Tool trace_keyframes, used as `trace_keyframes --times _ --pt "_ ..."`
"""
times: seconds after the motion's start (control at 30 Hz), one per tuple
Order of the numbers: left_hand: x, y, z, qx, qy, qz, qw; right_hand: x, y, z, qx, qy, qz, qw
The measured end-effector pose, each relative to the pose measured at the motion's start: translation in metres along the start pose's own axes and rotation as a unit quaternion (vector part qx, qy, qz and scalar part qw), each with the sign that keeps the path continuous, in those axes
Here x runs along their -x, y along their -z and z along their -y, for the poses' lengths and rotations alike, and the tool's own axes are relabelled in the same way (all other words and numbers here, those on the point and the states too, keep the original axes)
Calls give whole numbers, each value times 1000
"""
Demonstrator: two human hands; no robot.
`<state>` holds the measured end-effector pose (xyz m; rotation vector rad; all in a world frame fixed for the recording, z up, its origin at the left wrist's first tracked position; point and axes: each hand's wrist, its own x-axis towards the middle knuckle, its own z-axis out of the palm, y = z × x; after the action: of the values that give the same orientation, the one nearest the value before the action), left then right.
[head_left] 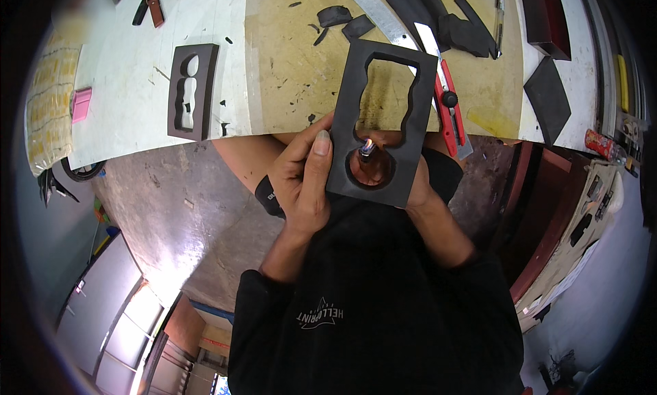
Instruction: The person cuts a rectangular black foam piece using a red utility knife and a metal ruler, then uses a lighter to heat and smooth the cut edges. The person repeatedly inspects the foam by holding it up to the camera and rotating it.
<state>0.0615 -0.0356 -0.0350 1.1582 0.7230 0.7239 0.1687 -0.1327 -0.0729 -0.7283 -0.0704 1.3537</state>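
Observation:
My left hand (pixel 308 166) grips the left edge of a thick dark foam insert (pixel 343 114), its thumb on the face. A long wavy-edged opening and a round hole are cut through the insert, which is held up before the table's near edge. Behind it is my right hand (pixel 375 170), partly seen through the round hole, closed on a lighter (pixel 365 153). The lighter's metal top shows in the hole with a small flame at the hole's upper rim. The rest of the lighter is hidden by my fingers and the foam.
On the table (pixel 130 73) lie a similar foam insert (pixel 178 87), a red utility knife (pixel 447 101), a steel ruler (pixel 380 13), dark foam scraps (pixel 465 36) and a pen (pixel 499 25). A dark red box (pixel 547 19) stands at right. Keys (pixel 150 5) lie far left.

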Motion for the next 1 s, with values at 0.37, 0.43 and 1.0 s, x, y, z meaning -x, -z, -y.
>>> trace_keyframes --times 0.37,0.43,1.0 --pt "0 5 2 -59 -56 -54 995 28 7 24 172 191 -133 957" --pt "0 5 3 -40 -55 -53 996 30 0 29 329 273 -91 900" --pt "5 -3 7 -2 -95 -37 995 24 -52 34 531 181 87 823"
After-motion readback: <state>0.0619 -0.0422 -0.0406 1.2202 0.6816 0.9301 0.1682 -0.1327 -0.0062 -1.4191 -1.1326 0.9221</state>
